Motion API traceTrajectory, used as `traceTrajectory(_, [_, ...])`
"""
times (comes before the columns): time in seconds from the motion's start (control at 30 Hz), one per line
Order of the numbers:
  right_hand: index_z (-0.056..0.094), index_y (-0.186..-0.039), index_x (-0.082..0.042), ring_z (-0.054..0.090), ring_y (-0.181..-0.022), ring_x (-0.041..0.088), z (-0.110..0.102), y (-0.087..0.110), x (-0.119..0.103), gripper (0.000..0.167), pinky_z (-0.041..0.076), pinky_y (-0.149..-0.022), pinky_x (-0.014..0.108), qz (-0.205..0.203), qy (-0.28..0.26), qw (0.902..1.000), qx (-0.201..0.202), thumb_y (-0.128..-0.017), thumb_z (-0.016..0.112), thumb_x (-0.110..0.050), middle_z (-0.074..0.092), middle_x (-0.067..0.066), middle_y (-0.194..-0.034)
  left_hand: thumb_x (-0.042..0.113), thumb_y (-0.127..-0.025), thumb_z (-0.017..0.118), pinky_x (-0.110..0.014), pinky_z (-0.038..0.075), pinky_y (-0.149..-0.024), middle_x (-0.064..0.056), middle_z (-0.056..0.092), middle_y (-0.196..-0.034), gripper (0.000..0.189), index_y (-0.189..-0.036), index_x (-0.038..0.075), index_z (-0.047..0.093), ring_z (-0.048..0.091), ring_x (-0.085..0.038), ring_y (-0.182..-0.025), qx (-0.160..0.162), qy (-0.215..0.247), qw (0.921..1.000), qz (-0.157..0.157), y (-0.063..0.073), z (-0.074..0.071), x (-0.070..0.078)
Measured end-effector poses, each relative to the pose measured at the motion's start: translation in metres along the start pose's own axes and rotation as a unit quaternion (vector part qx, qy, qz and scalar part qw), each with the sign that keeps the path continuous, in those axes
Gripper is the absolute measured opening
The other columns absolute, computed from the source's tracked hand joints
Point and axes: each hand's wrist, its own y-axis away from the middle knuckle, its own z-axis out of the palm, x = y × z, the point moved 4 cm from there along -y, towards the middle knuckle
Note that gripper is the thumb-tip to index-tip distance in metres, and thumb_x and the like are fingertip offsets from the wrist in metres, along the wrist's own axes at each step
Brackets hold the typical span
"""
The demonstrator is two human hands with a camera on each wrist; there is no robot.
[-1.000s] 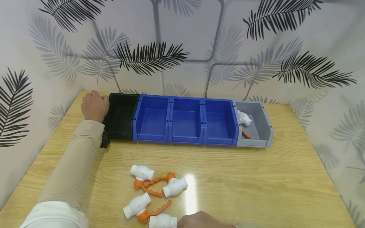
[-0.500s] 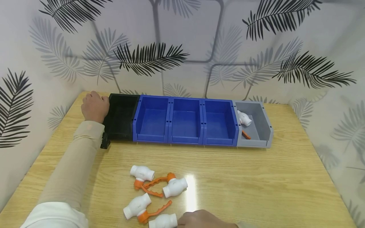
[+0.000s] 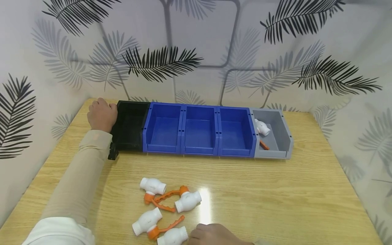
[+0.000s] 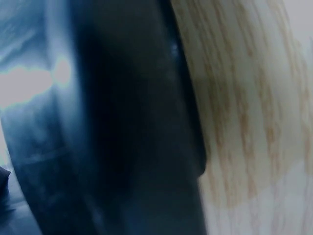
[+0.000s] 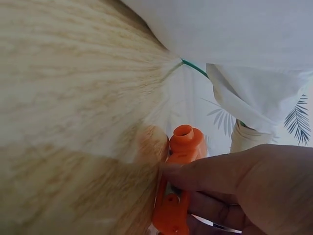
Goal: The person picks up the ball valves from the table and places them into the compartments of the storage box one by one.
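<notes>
My left hand [image 3: 102, 115] rests at the left wall of the black bin [image 3: 131, 126], with its fingertips hidden. Up close in the left wrist view is a dark bin wall [image 4: 142, 117]. At the bottom edge of the head view, my right hand [image 3: 215, 234] is beside a white ball valve [image 3: 172, 235]. The right wrist view shows thumb and fingers pinching the orange handle [image 5: 172, 208] of this valve near the tabletop. Several more white valves lie just left of it: one valve [image 3: 147, 222] close by, another valve [image 3: 188, 201] and a third valve [image 3: 153, 185] farther back.
Three blue bins [image 3: 199, 131] stand joined in a row between the black bin and a grey bin [image 3: 275, 136]. In the grey one lies a white valve [image 3: 262, 127] with an orange handle. Behind the wooden table [image 3: 275, 197] rises a leaf-patterned wall [image 3: 196, 37].
My right hand has shifted slightly left and away from me, and the white valve beside it has tilted and moved a little left. My left hand has stayed at the black bin.
</notes>
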Motion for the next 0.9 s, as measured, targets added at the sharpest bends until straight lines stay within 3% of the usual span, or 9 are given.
traceTrajectory(0.23, [0.068,-0.096,-0.026,0.046,-0.077,-0.008,-0.0015,0.0019,-0.0012,0.014,0.029,-0.059,0.002,-0.013,0.015,0.9997,0.011,-0.086,0.06,-0.033,0.058,-0.019,-0.085,0.023,-0.093,0.03,-0.06,0.038,-0.07,-0.031,0.047,-0.09,0.037,-0.092,-0.011,0.046,0.045,-0.049,-0.083,-0.002,0.0,1.0,0.001,0.0,0.0014,-0.0017])
traceTrajectory(0.57, [0.066,-0.092,-0.022,0.042,-0.075,-0.008,-0.0058,0.0042,-0.0028,0.012,0.029,-0.057,0.001,-0.026,-0.012,0.9991,0.031,-0.088,0.059,-0.031,0.055,-0.017,-0.085,0.022,-0.091,0.031,-0.061,0.039,-0.067,-0.03,0.048,-0.087,0.035,-0.088,-0.01,0.046,0.046,-0.049,-0.079,0.02,0.002,0.9998,0.003,-0.0023,0.0045,-0.0038])
traceTrajectory(0.9, [0.063,-0.092,-0.024,0.039,-0.076,-0.007,-0.0093,0.0065,-0.001,0.011,0.029,-0.055,0.002,-0.028,-0.006,0.9984,0.048,-0.085,0.061,-0.033,0.047,-0.017,-0.083,0.023,-0.092,0.029,-0.061,0.038,-0.07,-0.031,0.047,-0.09,0.038,-0.092,-0.011,0.046,0.046,-0.049,-0.082,0.013,0.006,0.9999,0.001,-0.0026,0.0053,-0.004])
